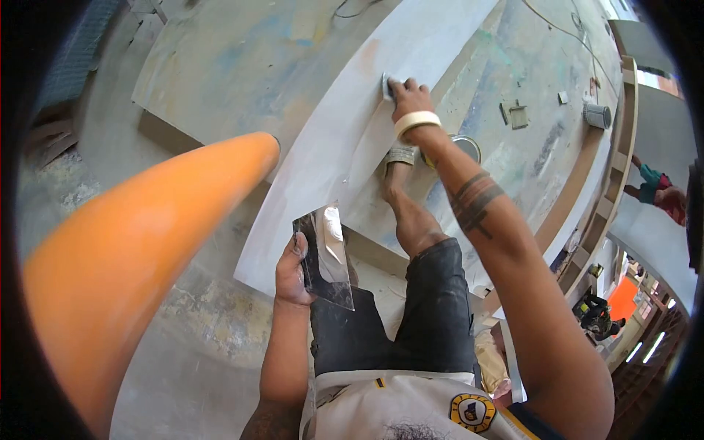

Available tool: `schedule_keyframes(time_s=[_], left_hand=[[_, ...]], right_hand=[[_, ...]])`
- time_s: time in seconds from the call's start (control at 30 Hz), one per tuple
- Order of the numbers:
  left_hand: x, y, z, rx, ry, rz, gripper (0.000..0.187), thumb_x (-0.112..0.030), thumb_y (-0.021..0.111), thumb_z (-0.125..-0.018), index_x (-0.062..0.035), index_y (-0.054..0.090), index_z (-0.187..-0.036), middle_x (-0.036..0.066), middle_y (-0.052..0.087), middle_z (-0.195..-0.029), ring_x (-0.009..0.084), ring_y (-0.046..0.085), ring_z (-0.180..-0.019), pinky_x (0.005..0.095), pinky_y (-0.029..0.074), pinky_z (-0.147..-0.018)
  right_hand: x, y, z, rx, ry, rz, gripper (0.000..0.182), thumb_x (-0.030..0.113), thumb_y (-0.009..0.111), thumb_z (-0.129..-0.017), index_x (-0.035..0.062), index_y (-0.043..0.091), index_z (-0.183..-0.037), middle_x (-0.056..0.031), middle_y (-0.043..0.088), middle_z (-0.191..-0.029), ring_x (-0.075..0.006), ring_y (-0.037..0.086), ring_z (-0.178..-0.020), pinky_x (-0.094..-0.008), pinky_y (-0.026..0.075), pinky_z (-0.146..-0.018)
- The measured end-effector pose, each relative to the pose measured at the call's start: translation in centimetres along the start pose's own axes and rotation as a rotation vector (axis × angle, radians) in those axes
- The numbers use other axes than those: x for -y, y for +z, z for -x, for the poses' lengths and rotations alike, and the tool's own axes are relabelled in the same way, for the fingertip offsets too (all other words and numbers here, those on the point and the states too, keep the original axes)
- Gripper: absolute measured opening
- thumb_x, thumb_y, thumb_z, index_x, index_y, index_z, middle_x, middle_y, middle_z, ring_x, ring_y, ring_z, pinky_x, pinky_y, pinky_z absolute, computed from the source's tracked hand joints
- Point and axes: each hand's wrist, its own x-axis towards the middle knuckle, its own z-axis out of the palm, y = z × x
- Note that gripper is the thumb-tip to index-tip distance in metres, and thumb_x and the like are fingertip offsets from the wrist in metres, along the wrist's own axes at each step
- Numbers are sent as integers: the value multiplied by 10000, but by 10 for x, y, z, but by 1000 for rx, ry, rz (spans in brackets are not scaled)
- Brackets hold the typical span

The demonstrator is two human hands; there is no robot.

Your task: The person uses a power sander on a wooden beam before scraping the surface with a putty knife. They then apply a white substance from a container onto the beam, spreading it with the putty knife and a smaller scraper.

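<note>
My left hand [293, 275] grips a dark flat plate [320, 268] at its left edge, with a lump of whitish paste [332, 235] on top. Farther forward, my right hand [413, 100] is closed on a small flat scraper [386, 86], held against the long white curved panel [323, 139]. A roll of cream tape [416, 123] sits round my right wrist. Faint smears and an uneven edge show on the panel near the scraper.
A large orange curved piece [161, 213] rises at the left. An open round can [466, 149] stands beside my foot. A grey can [597, 115] and small flat scraps [518, 115] lie on the paint-stained platform [506, 73]. Another person [664, 194] is at the far right.
</note>
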Motion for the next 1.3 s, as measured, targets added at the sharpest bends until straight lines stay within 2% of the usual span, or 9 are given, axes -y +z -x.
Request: schedule_keyframes(time_s=[0.47,0.67,0.73,0.87,0.93,1.0,1.1,1.23,1.3], left_hand=[[-7,-70,61,-173,75,-20,402,-264,481,-1016,-22,520,-1335,129,634,-1250,248,631,-1112,383,509,-959],[4,-97,65,-198,17,96,363,-262,504,-999,-50,565,-1287,108,674,-1155,225,659,-1028,353,524,-904],[8,-91,60,-304,-20,112,355,-255,503,-997,-56,569,-1285,106,678,-1137,219,665,-1008,344,527,-888],[15,-95,47,-148,-128,139,394,-288,457,-1021,-37,531,-1317,128,647,-1188,246,646,-1067,390,513,-936],[17,-91,32,-130,-235,81,433,-305,433,-1032,-31,485,-1364,134,608,-1276,261,626,-1118,425,484,-999],[17,-69,19,-83,-246,112,458,-284,449,-1031,-23,430,-1407,147,581,-1306,272,593,-1171,430,479,-1010],[18,-27,0,-62,-52,-109,487,-292,502,-1009,-22,419,-1406,131,581,-1298,270,585,-1177,420,483,-1005],[-7,-7,-14,119,-69,-57,447,-306,528,-1004,-39,499,-1362,93,643,-1213,207,640,-1076,357,516,-936],[-10,8,-18,22,15,-70,431,-291,521,-1009,-37,506,-1356,92,637,-1229,205,640,-1079,352,517,-935]], right_hand=[[128,33,169,137,-54,-87,538,28,562,-780,140,543,-1306,-176,564,-1144,-388,511,-1067,-447,421,-972],[142,5,203,564,-50,-415,609,-14,587,-762,165,540,-1343,-156,559,-1215,-374,534,-1103,-448,460,-959],[140,-25,210,420,-207,-524,577,38,635,-782,150,543,-1341,-145,547,-1244,-354,536,-1133,-446,456,-988],[142,-99,229,123,-558,-696,646,95,699,-740,163,535,-1362,-140,527,-1283,-355,515,-1215,-452,446,-1037],[144,-126,239,8,-760,-694,560,63,695,-750,178,611,-1292,-141,534,-1297,-372,525,-1231,-489,476,-1003],[133,-126,247,11,-914,-612,586,134,673,-758,222,575,-1329,-134,499,-1351,-357,468,-1304,-496,423,-1086],[105,-112,239,-80,-802,-584,534,166,646,-799,224,575,-1325,-135,501,-1349,-358,469,-1302,-487,442,-1066],[44,-96,181,-39,-690,-257,530,147,596,-833,223,542,-1354,-122,531,-1271,-373,502,-1238,-482,447,-1044],[4,-80,140,6,-627,-207,550,125,571,-847,227,510,-1384,-144,525,-1271,-372,509,-1217,-473,450,-1030]])
